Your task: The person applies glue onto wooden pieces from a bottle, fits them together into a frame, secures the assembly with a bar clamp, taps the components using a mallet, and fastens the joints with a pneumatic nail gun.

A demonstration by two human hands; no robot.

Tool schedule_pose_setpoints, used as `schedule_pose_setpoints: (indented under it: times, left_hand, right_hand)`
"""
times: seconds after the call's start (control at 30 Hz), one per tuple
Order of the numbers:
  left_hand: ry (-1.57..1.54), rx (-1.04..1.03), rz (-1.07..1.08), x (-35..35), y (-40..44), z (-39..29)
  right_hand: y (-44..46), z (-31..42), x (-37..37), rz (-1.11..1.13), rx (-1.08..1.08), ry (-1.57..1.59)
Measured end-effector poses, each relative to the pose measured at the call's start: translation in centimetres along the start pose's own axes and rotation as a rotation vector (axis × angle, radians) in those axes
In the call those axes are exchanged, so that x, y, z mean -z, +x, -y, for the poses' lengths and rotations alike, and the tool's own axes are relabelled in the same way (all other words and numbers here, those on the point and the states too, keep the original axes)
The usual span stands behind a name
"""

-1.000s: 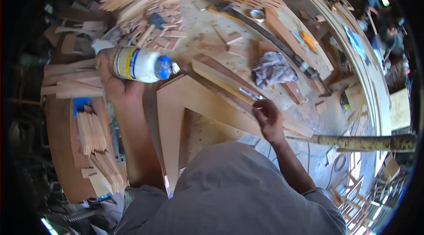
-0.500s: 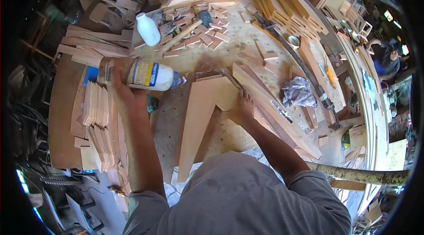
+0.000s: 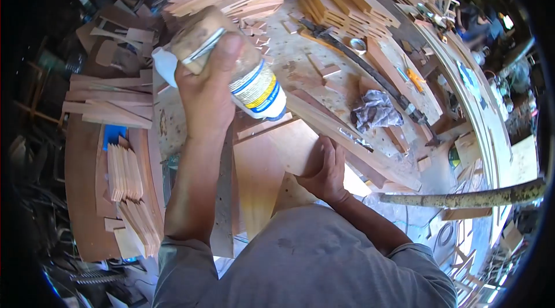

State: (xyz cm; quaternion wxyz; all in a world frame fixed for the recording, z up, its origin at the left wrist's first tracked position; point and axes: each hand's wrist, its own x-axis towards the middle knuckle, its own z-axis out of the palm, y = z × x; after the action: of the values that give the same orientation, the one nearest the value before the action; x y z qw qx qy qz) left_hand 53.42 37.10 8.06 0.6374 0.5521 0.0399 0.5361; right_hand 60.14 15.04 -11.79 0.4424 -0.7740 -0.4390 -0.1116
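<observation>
My left hand (image 3: 211, 91) is wrapped round a labelled glue bottle (image 3: 257, 88), its lower half smeared brown. The bottle is tilted, with its blue nozzle end pointing down to the right, above the joint of an angled wooden frame piece (image 3: 254, 160). My right hand (image 3: 328, 174) grips the right arm of that piece, thumb on the near side and fingers over the far edge. Just right of it lies a long wooden board (image 3: 358, 149) with a small metal tool on top.
A crumpled rag (image 3: 377, 110), a tape roll (image 3: 358, 46), a long bar clamp (image 3: 378, 71) and an orange-handled tool (image 3: 414, 79) lie to the right. Stacked wood strips (image 3: 124, 172) are at left, a white bottle (image 3: 165, 66) behind my left hand. A person (image 3: 477, 29) is far right.
My left hand has raised the glue bottle, moved it right and tipped it nozzle-down. My right hand and the angled piece have come nearer my body, and the piece's right arm is lifted.
</observation>
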Motion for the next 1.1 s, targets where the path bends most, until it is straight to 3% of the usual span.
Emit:
schedule_pose_setpoints:
  times: [0.27,0.63,0.9,1.1]
  left_hand:
    - [0.006,0.081,0.099,-4.9,-0.1,1.6]
    - [0.021,0.055,0.101,-5.7,-0.2,2.1]
    - [0.123,0.048,0.127,-4.1,-1.3,0.3]
    - [0.202,-0.007,-0.014,-0.2,-2.1,-2.4]
  right_hand:
    - [-0.9,-0.3,1.3,-0.016,-0.046,0.072]
    - [-0.9,-0.3,1.8,-0.026,-0.024,0.103]
    - [-1.0,-0.6,1.6,-0.044,-0.008,0.116]
    - [-1.4,-1.0,1.0,-0.049,0.011,0.107]
